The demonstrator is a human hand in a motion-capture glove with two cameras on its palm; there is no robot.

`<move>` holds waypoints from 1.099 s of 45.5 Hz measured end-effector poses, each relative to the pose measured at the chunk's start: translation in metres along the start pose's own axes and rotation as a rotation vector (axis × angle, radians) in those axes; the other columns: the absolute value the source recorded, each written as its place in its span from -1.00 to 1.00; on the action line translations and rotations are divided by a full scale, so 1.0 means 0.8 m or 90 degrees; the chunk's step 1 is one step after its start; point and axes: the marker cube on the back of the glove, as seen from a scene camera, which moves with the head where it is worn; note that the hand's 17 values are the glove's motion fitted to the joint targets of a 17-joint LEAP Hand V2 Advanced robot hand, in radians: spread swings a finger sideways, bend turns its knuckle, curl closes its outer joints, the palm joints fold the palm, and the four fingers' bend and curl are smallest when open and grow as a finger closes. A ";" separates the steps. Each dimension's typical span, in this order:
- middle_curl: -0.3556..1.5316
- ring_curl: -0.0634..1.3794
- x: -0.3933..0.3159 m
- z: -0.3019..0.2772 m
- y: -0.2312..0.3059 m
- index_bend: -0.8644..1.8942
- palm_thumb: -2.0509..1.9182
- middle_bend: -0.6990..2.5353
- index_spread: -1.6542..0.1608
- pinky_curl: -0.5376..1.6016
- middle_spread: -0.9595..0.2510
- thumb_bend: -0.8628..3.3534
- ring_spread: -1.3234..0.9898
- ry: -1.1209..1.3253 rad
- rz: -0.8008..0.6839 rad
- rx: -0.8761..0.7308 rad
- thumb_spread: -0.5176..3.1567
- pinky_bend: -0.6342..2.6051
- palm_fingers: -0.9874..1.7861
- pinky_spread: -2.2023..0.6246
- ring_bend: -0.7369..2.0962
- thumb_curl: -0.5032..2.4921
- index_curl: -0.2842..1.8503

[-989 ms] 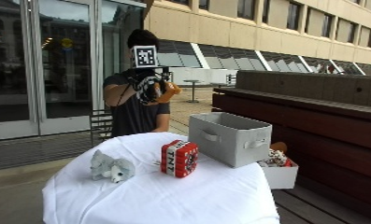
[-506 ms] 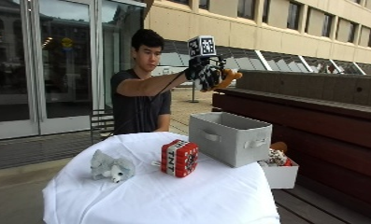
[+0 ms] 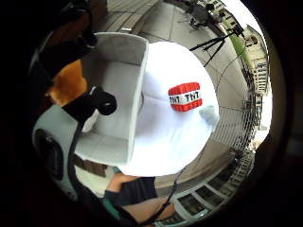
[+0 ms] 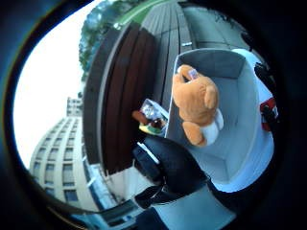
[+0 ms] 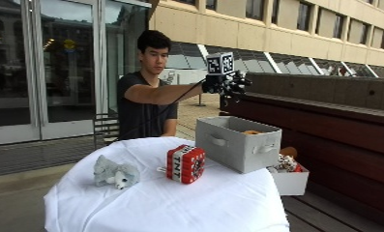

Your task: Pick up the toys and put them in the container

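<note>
My gloved right hand [image 5: 227,84] hovers above the grey fabric container [image 5: 233,147] with its fingers spread and nothing in them. An orange plush bear [image 4: 196,103] is over the container's inside, free of the fingers [image 4: 168,163]; in the outside view only an orange bit of the bear [image 5: 251,131] shows above the rim. A red TNT block [image 5: 185,163] stands on the white tablecloth [image 5: 179,203] beside the container. A grey plush animal [image 5: 116,173] lies further left. The little finger side view shows the container [image 3: 113,85], the TNT block [image 3: 184,96] and the grey plush [image 3: 208,115] from above.
A small white box [image 5: 288,176] with several small toys sits on the wooden bench beside the table, just behind the container. A dark wooden wall [image 5: 346,96] runs behind it. The person stands at the table's far side.
The hand carried the orange bear from near the chest out over the container. Its fingers have now spread and the bear has left them, dropping into the container.
</note>
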 end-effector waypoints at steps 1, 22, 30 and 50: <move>0.09 -0.30 0.009 -0.005 -0.003 -0.43 0.04 -0.45 0.49 -0.02 0.26 -0.63 -0.08 0.007 -0.002 0.006 -0.17 0.27 -0.23 0.34 0.34 -0.29 -0.52; -0.07 -0.56 0.246 -0.046 -0.006 -0.30 0.00 -0.47 0.50 -0.10 0.55 -0.62 0.13 0.119 0.088 0.045 -0.17 0.26 -0.44 0.55 -0.03 -0.42 -0.56; -0.13 -0.58 0.324 0.008 -0.017 -0.33 0.00 -0.48 0.50 -0.12 0.56 -0.62 0.14 0.135 0.120 -0.029 -0.18 0.25 -0.45 0.57 -0.07 -0.44 -0.58; -0.27 -0.59 0.403 0.167 -0.023 -0.34 0.01 -0.50 0.50 -0.14 0.56 -0.62 0.16 0.149 0.170 -0.145 -0.21 0.26 -0.49 0.59 -0.16 -0.47 -0.62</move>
